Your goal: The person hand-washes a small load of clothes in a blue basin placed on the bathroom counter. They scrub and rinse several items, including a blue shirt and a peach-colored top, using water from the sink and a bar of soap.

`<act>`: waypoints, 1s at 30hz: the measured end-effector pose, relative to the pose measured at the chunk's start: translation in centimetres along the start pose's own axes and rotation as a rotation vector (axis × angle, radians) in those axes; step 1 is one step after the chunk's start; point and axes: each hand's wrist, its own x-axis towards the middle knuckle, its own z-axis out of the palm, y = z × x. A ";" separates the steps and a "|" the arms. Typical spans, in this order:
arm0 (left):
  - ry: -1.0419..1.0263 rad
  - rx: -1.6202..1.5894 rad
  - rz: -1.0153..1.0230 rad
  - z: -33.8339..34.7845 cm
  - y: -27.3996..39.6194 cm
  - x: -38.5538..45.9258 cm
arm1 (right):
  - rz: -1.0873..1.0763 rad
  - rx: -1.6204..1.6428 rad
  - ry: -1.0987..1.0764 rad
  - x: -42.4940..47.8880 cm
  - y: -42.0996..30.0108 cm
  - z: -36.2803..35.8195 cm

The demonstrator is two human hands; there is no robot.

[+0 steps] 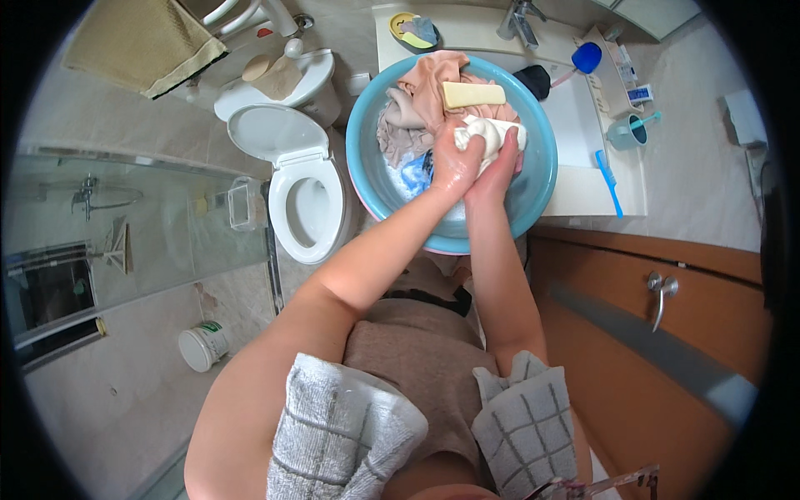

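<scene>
My left hand (457, 159) and my right hand (500, 165) are pressed together around a bunched white cloth (486, 134), over a light blue plastic basin (545, 156). Wet sheen and suds show on the left hand. Just beyond the hands, a pale yellow bar of soap (474, 95) rests on a heap of peach-coloured fabric (431, 87). A greyish-beige garment (400, 128) lies at the basin's left side. Lower down, a blue item (414, 175) sits in soapy water, partly hidden by my left hand.
Left of the basin stands a white toilet (309, 212) with its lid raised. A sink counter (587, 200) at the right bears a blue comb (609, 184), a cup with a toothbrush (627, 132) and a faucet (519, 25). A brown door (625, 350) lies at lower right.
</scene>
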 end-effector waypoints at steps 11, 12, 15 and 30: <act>-0.006 0.336 0.528 -0.4 3.0 0.5 | 0.297 -0.063 -0.099 4.5 2.1 -4.3; -0.027 0.366 0.500 -0.2 2.7 1.2 | 0.322 -0.070 -0.112 4.7 2.0 -4.5; 0.038 0.411 0.430 0.4 2.2 2.0 | 0.398 -0.109 -0.164 5.3 1.6 -4.5; 0.198 0.648 0.279 4.8 1.9 -0.2 | 0.658 -0.243 -0.369 9.2 0.1 -3.8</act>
